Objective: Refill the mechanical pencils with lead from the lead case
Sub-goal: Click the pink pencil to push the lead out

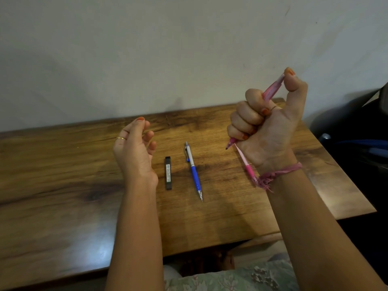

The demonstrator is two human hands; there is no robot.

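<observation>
Hovering over the wooden table [63,169], the left hand [134,152] has loosely curled fingers and holds nothing. Just right of it lies the slim black lead case [168,172], then the blue-and-silver pencil [193,171], tip toward the person. The right hand [266,127] is fisted round a raised pink pencil [273,87], thumb on its top; another pink pencil [246,164] lies beneath, near the table's right edge.

Three pencils [193,171], one lead case [168,172]
</observation>
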